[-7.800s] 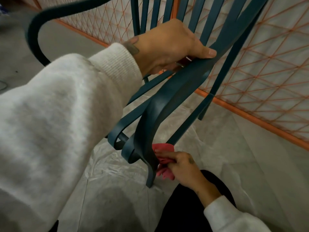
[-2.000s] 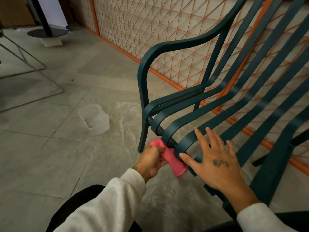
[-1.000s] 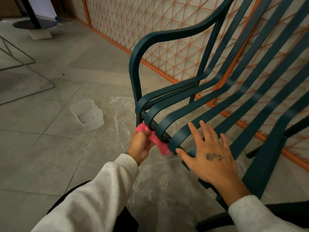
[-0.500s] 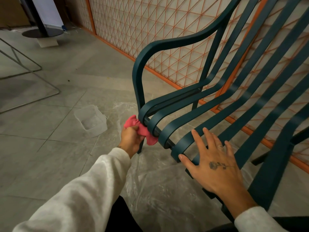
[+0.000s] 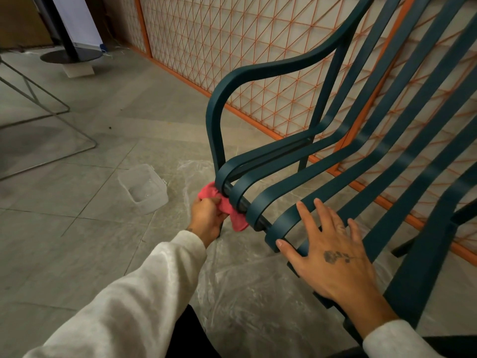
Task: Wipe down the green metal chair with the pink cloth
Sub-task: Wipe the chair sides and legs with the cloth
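Left hand (image 5: 207, 215) grips the cloth (image 5: 224, 204), bunched in curled fingers. It has worked leftward along the front bar (image 5: 243, 202) to the chair (image 5: 387, 156) corner under the armrest (image 5: 258, 71). Front edge nearly covered, I judge. Right hand (image 5: 333, 257) lies flat, fingers spread, bracing the seat. A plastic tub (image 5: 143, 188) sits nearby. The curled slat ends crowd the cloth.

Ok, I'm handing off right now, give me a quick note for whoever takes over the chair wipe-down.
Left hand grips the pink cloth, pressed to the front bar at the armrest-side corner of the green metal chair.
Right hand lies flat, fingers spread, on the seat slats near the front edge.
Clear plastic tub stands on the floor beside the chair.
Done: cannot tell from the surfaces.
Left, probably: slats, backrest, armrest, legs.
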Motion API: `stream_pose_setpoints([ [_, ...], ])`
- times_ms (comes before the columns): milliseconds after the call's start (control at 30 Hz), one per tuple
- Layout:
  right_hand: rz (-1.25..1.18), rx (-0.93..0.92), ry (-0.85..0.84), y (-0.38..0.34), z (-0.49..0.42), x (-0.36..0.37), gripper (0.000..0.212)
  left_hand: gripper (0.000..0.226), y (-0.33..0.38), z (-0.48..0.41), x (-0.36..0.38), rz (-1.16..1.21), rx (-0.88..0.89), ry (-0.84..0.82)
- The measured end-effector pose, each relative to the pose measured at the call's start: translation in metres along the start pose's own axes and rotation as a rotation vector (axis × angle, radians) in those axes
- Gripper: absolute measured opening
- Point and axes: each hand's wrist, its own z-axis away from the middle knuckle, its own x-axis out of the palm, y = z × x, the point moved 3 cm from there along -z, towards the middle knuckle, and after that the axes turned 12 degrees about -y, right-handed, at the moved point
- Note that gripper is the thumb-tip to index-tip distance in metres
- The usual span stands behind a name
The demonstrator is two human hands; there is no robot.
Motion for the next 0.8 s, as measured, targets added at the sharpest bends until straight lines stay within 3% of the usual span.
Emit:
stream_pose_setpoints([
  [200, -0.004, -0.002, -0.003, -0.001, 0.0, -0.001, 0.087, 0.052, 0.009, 0.019, 0.002, 0.055, 0.077, 0.026],
  [333, -0.004, -0.002, -0.013, -0.001, 0.002, -0.001, 0.086, 0.056, 0.003, 0.036, 0.007, -0.075, 0.137, 0.022],
  [567, -0.003, -0.007, -0.025, -0.001, 0.003, -0.003, 0.084, 0.049, -0.03, 0.047, 0.023, -0.137, -0.058, -0.12],
  [800, -0.029, 0.002, -0.012, 0.0, 0.001, 0.0, 0.082, 0.051, -0.036, 0.062, 0.012, -0.036, -0.091, -0.095],
])
